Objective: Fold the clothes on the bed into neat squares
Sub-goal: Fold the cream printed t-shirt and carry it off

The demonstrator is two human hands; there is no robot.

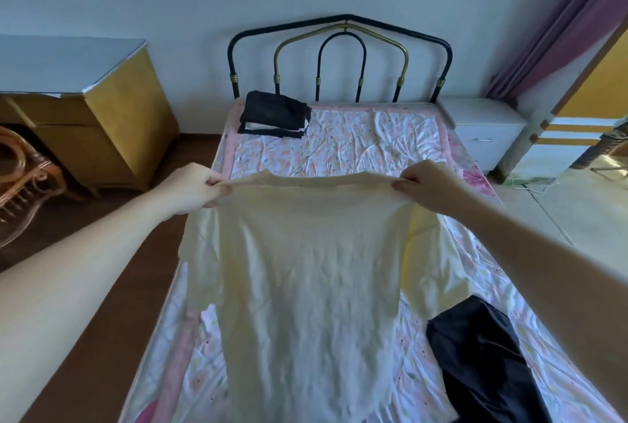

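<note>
Cream fabric fills most of what I see: a pale T-shirt hangs spread out in front of me, held up by its two shoulders above the bed. My left hand pinches the left shoulder seam, thumb on top and fingers curled under the cloth. My right hand grips the right shoulder the same way, its fingers closed round the edge. The shirt is pulled fairly taut between both hands, sleeves drooping at each side, the hem falling toward the near end of the bed.

Just beside the shirt's lower right, a dark garment lies rumpled and unfolded on the floral sheet. Far off near the metal headboard, on the left side of the bed, sits a folded stack of dark clothes with a light layer showing in it.

A yellow cabinet stands to the left of the bed, a white nightstand to the right, and a purple curtain hangs at the upper right.
</note>
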